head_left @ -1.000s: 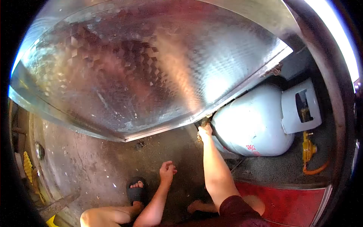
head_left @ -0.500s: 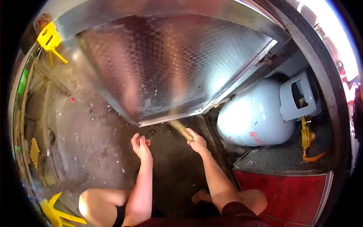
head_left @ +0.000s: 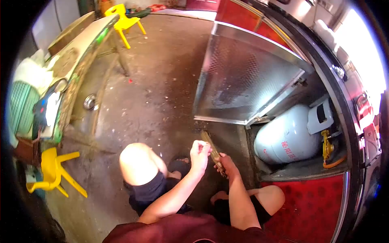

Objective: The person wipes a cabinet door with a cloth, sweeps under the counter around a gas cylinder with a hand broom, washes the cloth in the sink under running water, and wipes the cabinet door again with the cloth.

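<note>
My right hand [head_left: 228,163] is closed round a straw hand brush [head_left: 211,148], a thin tan bundle with frayed ends near my fingers. The brush's far end slants up and left over the dark floor, below the metal cabinet door [head_left: 251,77]. Just left of the brush is my left hand [head_left: 199,154], its fingers curled and pinched together. What those fingers hold, if anything, is hidden. The hinged door stands open, showing its dimpled silvery inner face. Inside the cabinet lies a pale blue gas cylinder [head_left: 285,135] with red characters, tilted on its side.
A brass valve [head_left: 326,146] with an orange hose is fitted to the cylinder. Red panelling [head_left: 304,204] lies to the right of my knees. Yellow chairs [head_left: 52,170] [head_left: 123,23] stand at left and far back, beside a cluttered wooden table [head_left: 77,52].
My view has tilted up and drawn back from the door. My right hand has pulled the brush toward me, out from beneath the door. My left hand has curled and come close to it.
</note>
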The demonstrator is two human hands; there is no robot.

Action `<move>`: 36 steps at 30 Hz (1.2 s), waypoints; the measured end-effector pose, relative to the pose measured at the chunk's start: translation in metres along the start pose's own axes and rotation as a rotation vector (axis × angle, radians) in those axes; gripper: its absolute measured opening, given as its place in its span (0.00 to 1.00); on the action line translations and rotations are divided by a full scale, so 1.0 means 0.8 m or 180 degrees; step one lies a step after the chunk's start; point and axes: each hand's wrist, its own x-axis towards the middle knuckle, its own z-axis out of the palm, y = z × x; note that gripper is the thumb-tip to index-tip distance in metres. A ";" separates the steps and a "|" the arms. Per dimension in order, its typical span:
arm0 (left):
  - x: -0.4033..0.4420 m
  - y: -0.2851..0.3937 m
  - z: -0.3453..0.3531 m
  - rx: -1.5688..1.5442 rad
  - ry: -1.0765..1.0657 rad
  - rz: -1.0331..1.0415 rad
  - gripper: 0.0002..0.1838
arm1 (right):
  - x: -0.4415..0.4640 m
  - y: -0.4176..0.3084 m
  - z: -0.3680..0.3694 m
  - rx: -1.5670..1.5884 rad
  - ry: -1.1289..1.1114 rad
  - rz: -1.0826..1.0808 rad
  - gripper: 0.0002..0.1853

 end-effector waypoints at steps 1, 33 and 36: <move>-0.012 0.029 -0.004 -0.0152 -0.0184 0.0231 0.03 | 0.001 -0.002 0.009 0.0051 -0.0009 -0.0092 0.32; -0.008 0.145 -0.430 0.5520 0.2068 0.1239 0.31 | 0.028 -0.119 0.325 -0.1810 -0.1501 -0.0747 0.21; -0.007 0.227 -0.368 0.4607 0.1724 0.2033 0.22 | 0.026 -0.120 0.310 -0.1765 -0.1325 -0.0739 0.21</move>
